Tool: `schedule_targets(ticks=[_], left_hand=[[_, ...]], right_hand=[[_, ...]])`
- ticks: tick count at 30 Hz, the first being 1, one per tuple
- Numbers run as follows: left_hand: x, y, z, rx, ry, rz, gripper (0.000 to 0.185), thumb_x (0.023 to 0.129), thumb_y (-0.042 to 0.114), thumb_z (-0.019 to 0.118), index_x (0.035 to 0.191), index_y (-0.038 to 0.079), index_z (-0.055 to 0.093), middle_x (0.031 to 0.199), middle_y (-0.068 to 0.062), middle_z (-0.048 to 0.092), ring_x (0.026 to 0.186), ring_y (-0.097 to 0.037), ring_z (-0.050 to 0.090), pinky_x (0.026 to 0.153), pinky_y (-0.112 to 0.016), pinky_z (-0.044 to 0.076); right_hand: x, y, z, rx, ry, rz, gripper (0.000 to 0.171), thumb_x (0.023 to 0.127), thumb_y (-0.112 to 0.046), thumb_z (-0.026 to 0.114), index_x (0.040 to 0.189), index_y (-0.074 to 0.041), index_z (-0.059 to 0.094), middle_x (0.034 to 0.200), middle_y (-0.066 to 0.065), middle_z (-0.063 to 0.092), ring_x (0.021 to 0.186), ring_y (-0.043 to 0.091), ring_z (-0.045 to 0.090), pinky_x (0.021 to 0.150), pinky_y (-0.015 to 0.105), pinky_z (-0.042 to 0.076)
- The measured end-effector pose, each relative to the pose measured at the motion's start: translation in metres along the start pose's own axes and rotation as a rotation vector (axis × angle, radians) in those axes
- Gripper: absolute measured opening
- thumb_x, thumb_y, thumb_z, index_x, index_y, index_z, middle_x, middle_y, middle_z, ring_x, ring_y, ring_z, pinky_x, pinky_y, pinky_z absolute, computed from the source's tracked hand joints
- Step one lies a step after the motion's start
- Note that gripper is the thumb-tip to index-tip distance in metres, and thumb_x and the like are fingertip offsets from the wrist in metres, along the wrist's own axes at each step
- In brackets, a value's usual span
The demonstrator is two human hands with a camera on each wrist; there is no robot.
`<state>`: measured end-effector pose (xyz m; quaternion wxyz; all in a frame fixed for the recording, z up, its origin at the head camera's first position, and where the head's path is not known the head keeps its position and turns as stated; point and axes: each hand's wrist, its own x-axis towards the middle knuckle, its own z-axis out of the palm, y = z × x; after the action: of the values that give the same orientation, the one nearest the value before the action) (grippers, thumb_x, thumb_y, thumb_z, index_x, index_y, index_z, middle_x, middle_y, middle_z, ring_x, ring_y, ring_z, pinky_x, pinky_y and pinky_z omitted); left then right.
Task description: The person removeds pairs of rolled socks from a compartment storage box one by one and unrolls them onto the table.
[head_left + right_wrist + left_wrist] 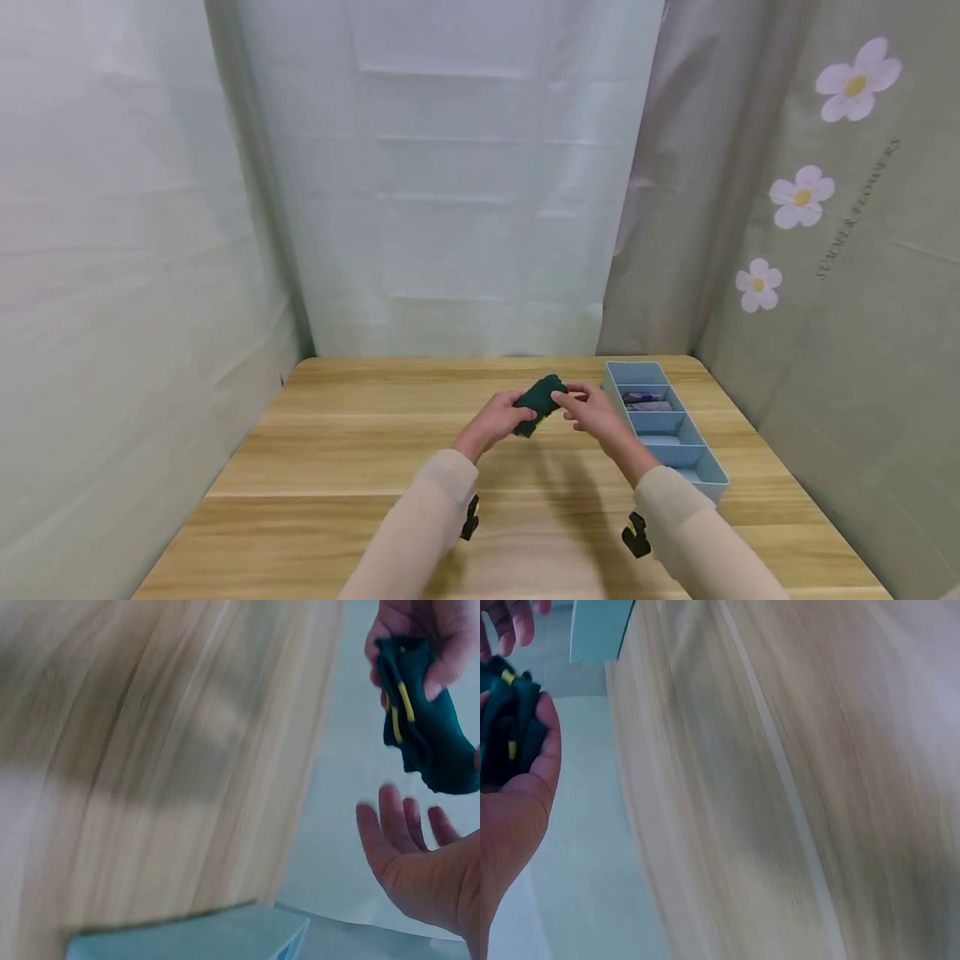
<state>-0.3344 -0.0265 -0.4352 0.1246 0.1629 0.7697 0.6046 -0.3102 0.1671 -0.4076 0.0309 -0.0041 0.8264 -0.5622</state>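
**Folded cloth held above the counter, tray not yet reached**

My left hand (495, 421) grips the dark green cloth (538, 403) mid-air; my right hand (596, 412), fingers relaxed, is just beside it. The divided blue tray (697, 467) lies at three o'clock, its nearest compartments unfilled.

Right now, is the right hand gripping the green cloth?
No: the right hand is open beside the cloth, which the left hand holds.

My left hand (514, 802) curls round a bundle of dark green cloth (506, 724) with yellow marks on it, at the left edge of the view. Fingertips of my right hand (510, 622) show just above the cloth. The wooden table (780, 787) fills the rest, blurred.
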Motion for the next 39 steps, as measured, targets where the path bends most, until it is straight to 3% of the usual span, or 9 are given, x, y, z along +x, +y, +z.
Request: schedule_targets(ticks=[4, 8, 11, 16, 23, 28, 34, 39], left_hand=[[-0.005, 0.002, -0.006, 0.073, -0.101, -0.038, 0.033, 0.095, 0.008, 0.061, 0.127, -0.001, 0.063, 0.105, -0.012, 0.067, 0.089, -0.021, 0.064, 0.080, -0.039, 0.055], [-0.010, 0.003, -0.008, 0.093, -0.189, -0.067, 0.036, 0.094, 0.007, 0.063, 0.129, 0.003, 0.061, 0.108, -0.011, 0.066, 0.092, -0.022, 0.065, 0.080, -0.037, 0.054], [-0.014, 0.000, -0.008, 0.050, -0.187, -0.071, 0.037, 0.091, 0.004, 0.065, 0.127, 0.002, 0.055, 0.109, -0.014, 0.063, 0.091, -0.024, 0.064, 0.079, -0.036, 0.054], [-0.022, -0.007, -0.006, 0.013, -0.135, -0.066, 0.031, 0.092, 0.003, 0.066, 0.117, 0.002, 0.048, 0.107, -0.018, 0.063, 0.089, -0.025, 0.066, 0.076, -0.034, 0.055], [-0.034, -0.016, -0.004, 0.091, -0.062, -0.061, 0.027, 0.093, 0.012, 0.070, 0.115, 0.003, 0.057, 0.106, -0.014, 0.062, 0.090, -0.025, 0.065, 0.082, -0.041, 0.056], [-0.040, -0.023, -0.002, 0.152, -0.053, -0.048, 0.026, 0.091, 0.014, 0.073, 0.114, 0.006, 0.064, 0.104, -0.012, 0.064, 0.087, -0.023, 0.064, 0.081, -0.043, 0.056], [-0.048, -0.031, 0.005, 0.170, -0.046, -0.052, 0.023, 0.090, 0.009, 0.074, 0.111, 0.004, 0.067, 0.101, -0.013, 0.065, 0.082, -0.023, 0.064, 0.077, -0.045, 0.057], [-0.054, -0.040, 0.014, 0.199, -0.065, -0.070, 0.017, 0.090, 0.008, 0.073, 0.104, 0.003, 0.067, 0.097, -0.012, 0.064, 0.077, -0.022, 0.062, 0.069, -0.039, 0.057]], right_hand=[[-0.001, -0.001, -0.003, -0.191, -0.097, -0.160, 0.068, 0.099, -0.038, 0.060, 0.155, -0.008, 0.033, 0.151, 0.026, 0.038, 0.133, 0.044, 0.043, 0.102, 0.060, 0.040], [-0.001, 0.000, -0.002, -0.270, -0.239, -0.278, 0.060, 0.099, -0.029, 0.062, 0.151, -0.006, 0.041, 0.147, 0.024, 0.044, 0.127, 0.041, 0.049, 0.101, 0.056, 0.042], [-0.002, 0.004, -0.002, -0.252, -0.278, -0.251, 0.050, 0.096, -0.022, 0.066, 0.142, -0.005, 0.054, 0.135, 0.021, 0.056, 0.110, 0.032, 0.058, 0.094, 0.049, 0.048], [-0.005, 0.016, 0.001, -0.175, -0.251, -0.165, 0.043, 0.093, -0.015, 0.070, 0.134, -0.003, 0.060, 0.125, 0.017, 0.062, 0.100, 0.026, 0.061, 0.089, 0.044, 0.052], [-0.010, 0.035, 0.013, -0.081, -0.169, -0.108, 0.035, 0.093, -0.011, 0.069, 0.126, 0.000, 0.062, 0.111, 0.013, 0.065, 0.093, 0.023, 0.063, 0.085, 0.039, 0.056], [-0.014, 0.047, 0.018, -0.026, -0.190, -0.092, 0.031, 0.095, -0.010, 0.067, 0.122, 0.002, 0.060, 0.110, 0.015, 0.063, 0.094, 0.024, 0.063, 0.085, 0.040, 0.056], [-0.020, 0.057, 0.019, -0.044, -0.231, -0.063, 0.031, 0.096, -0.014, 0.067, 0.122, 0.002, 0.061, 0.111, 0.014, 0.062, 0.094, 0.025, 0.062, 0.085, 0.043, 0.056], [-0.025, 0.064, 0.020, -0.125, -0.243, -0.069, 0.033, 0.094, -0.013, 0.068, 0.121, 0.004, 0.062, 0.111, 0.015, 0.063, 0.094, 0.025, 0.061, 0.084, 0.044, 0.056]])
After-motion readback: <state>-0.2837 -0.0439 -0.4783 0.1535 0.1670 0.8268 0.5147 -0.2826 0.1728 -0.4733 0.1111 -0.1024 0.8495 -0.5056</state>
